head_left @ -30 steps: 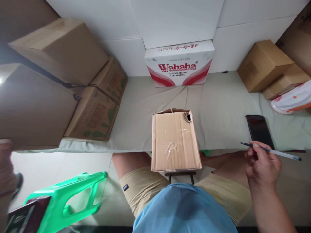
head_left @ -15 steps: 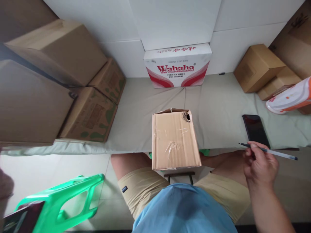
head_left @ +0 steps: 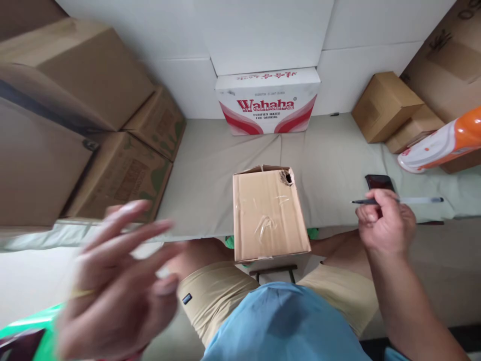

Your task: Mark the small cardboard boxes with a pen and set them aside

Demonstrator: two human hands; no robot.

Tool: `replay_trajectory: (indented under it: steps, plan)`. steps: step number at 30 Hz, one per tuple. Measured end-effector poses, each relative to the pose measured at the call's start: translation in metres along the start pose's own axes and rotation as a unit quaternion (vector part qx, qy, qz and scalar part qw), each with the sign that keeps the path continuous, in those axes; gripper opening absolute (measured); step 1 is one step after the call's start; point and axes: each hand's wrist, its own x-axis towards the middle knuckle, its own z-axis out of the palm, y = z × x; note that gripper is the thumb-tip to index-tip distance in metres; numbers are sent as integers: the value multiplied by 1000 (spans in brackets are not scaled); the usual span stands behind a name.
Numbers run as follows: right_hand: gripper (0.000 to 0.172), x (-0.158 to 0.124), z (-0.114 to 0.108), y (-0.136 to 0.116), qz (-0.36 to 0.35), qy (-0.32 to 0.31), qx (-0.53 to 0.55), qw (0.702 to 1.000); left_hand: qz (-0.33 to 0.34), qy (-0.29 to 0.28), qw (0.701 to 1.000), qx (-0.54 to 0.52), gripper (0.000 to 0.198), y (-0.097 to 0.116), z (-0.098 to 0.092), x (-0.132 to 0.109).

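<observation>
A small brown cardboard box (head_left: 268,213) with clear tape and a torn hole at its far right corner sits at the front edge of the cloth-covered table (head_left: 210,185), above my knees. My right hand (head_left: 383,225) is closed around a pen (head_left: 409,200), held level to the right of the box, over a black phone (head_left: 378,181). My left hand (head_left: 116,291) is raised at the lower left, blurred, its fingers spread and empty, left of the box.
A white and red Wahaha carton (head_left: 267,100) stands against the back wall. Brown cartons are stacked at the left (head_left: 93,115) and at the right (head_left: 391,108). An orange and white bottle (head_left: 439,145) lies at the right. A green plastic stool (head_left: 22,326) shows at the lower left.
My left hand has come up into view from the left edge with fingers spread. My right hand with the pen has risen slightly over the phone. The view shifted a little.
</observation>
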Motion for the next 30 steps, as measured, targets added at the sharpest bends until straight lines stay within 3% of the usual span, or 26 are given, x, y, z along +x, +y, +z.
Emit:
replay_trajectory:
  steps: [3, 5, 8, 11, 14, 17, 21, 30]
  plan:
    - [23, -4, 34, -23, -2, -89, 19, 996, 89, -82, 993, 6, 27, 34, 52, 20]
    - [24, -7, 53, -34, -5, -160, 17, 987, 70, -142, 987, 26, 30, 54, 77, 32]
    - [23, -10, 74, -43, -18, -257, 7, 966, 75, -222, 970, 71, 42, 64, 97, 37]
    - [22, -9, 89, -43, -43, -326, -42, 944, 84, -251, 959, 101, 55, 59, 101, 32]
    - [19, -10, 100, -41, -71, -357, -99, 926, 91, -270, 952, 116, 66, 56, 99, 25]
    - [17, -12, 110, -42, -113, -359, -159, 913, 98, -269, 949, 135, 65, 56, 98, 20]
    - [27, -17, 118, -44, -154, -373, -215, 890, 98, -256, 952, 134, 68, 58, 99, 16]
    - [36, -31, 118, -41, -199, -318, -241, 895, 89, -240, 960, 113, 66, 57, 100, 15]
